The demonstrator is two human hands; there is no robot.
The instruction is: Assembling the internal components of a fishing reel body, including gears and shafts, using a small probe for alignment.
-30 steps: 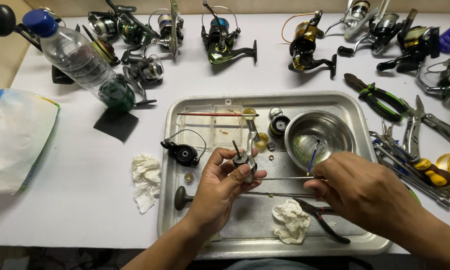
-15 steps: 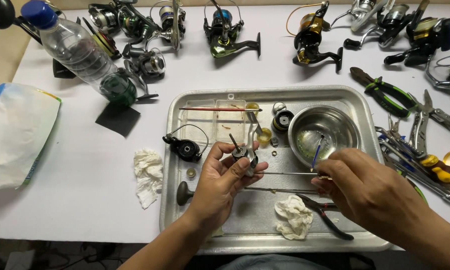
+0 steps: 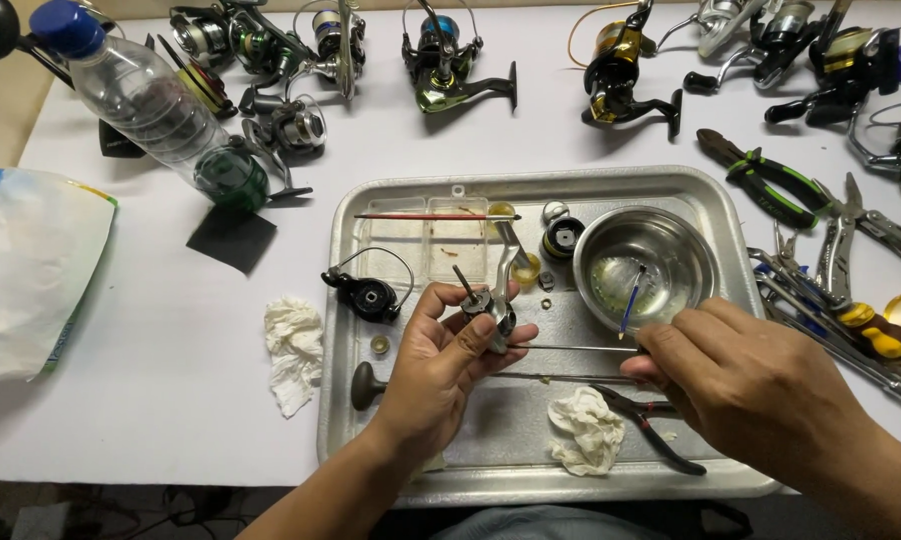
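Silver metal reel part (image 3: 498, 300) over the steel tray (image 3: 391, 200): I am clamping it in my left hand (image 3: 441, 365) while my right hand (image 3: 751, 375) is pinching the thin steel rod (image 3: 571, 348), best kept level.

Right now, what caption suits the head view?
Left hand grips a reel part; right hand probes it with a thin rod over a tray.

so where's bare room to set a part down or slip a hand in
Bare table lies left of the tray, between the tissue and the bag. More shows between the tray's far rim and the reels. Inside the tray, the near edge below the rag is free. The right side, packed with pliers and tools, is crowded.
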